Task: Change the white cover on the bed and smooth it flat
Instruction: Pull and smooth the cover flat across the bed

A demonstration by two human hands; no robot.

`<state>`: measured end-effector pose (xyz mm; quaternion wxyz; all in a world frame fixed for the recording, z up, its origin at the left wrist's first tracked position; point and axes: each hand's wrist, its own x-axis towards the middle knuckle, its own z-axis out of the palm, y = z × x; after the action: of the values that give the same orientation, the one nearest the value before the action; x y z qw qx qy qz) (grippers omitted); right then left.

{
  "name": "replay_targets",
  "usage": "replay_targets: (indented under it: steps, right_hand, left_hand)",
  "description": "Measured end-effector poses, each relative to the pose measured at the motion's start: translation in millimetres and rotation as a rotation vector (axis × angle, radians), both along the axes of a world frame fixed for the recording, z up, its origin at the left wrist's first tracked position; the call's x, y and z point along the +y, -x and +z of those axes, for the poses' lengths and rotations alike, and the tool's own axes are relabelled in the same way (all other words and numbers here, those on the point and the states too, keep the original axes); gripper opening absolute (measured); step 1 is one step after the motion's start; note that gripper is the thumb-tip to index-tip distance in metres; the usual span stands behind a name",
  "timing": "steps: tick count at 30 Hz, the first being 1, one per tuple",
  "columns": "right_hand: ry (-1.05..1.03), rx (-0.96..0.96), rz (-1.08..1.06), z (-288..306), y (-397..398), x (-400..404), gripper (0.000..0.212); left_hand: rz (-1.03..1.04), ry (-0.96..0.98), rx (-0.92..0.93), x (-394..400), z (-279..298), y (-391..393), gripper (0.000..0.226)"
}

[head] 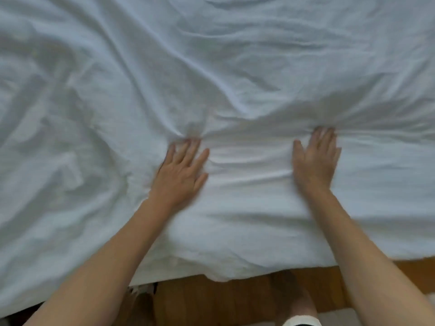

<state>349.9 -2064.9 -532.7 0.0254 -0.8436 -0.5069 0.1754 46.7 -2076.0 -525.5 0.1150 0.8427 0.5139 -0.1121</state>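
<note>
The white cover (235, 78) spreads over the whole bed and fills most of the view, with creases running across it and deeper wrinkles at the left. My left hand (181, 171) lies flat on it, palm down, fingers straight and spread, pressing into a bunch of folds at its fingertips. My right hand (315, 161) presses flat on the cover to the right, fingers straight and pointing away from me. Small ridges of cloth lie between the two hands. The cover's near edge (219, 277) hangs over the side of the bed.
A wooden floor (226, 302) shows below the bed's near edge. My leg (299, 300) stands on it close to the bed. A pale strip of rug or cloth (339, 317) lies at the bottom right.
</note>
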Motion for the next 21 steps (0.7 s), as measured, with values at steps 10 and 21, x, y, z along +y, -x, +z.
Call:
replay_targets:
  steps: [10,21]
  right_hand:
    - [-0.361,0.283,0.260,58.1,399.4,-68.9,0.064]
    - [-0.319,-0.167,0.615,-40.2,471.4,-104.4,0.035]
  left_hand:
    - [0.230,0.048,0.008,-113.6,18.2,349.4,0.074]
    - [0.242,-0.419,-0.211,-122.7,-41.6,441.7,0.031]
